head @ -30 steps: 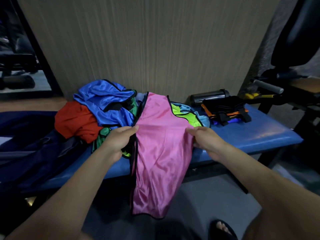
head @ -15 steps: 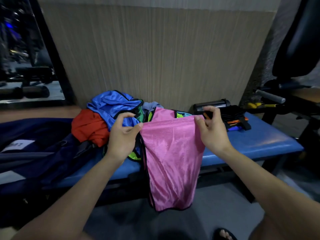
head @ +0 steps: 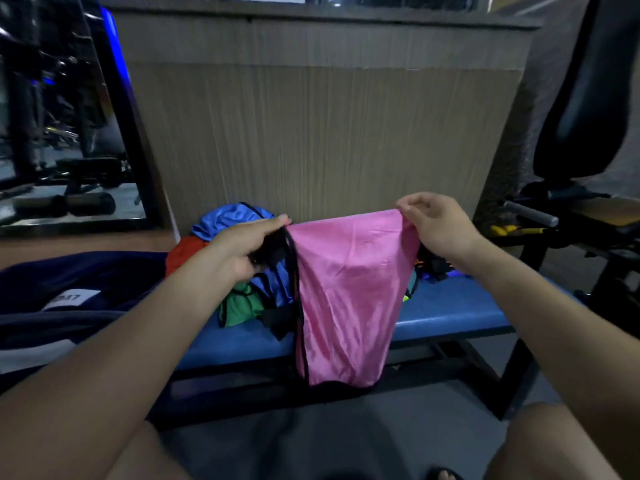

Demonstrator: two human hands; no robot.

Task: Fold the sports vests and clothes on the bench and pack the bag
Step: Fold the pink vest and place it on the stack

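A pink sports vest (head: pixel 346 289) with black trim hangs in the air in front of the blue bench (head: pixel 450 310), doubled over along its top edge. My left hand (head: pixel 249 247) grips its left top corner and black trim. My right hand (head: pixel 436 226) pinches its right top corner. Behind the vest on the bench lies a pile of clothes: a blue vest (head: pixel 228 216), a red garment (head: pixel 183 251) and a green vest (head: pixel 242 306). A dark navy bag (head: pixel 69 299) lies open at the bench's left end.
A wood-grain wall panel (head: pixel 329 140) rises right behind the bench. Black and orange gear (head: pixel 433 265) peeks out past the vest on the right. Gym equipment with a black seat (head: pixel 588 98) stands at the right, a mirror (head: pixel 52 133) at the left.
Both hands have lifted the pink vest up off the bench and pulled its top edge taut between them. The view has tilted upward.
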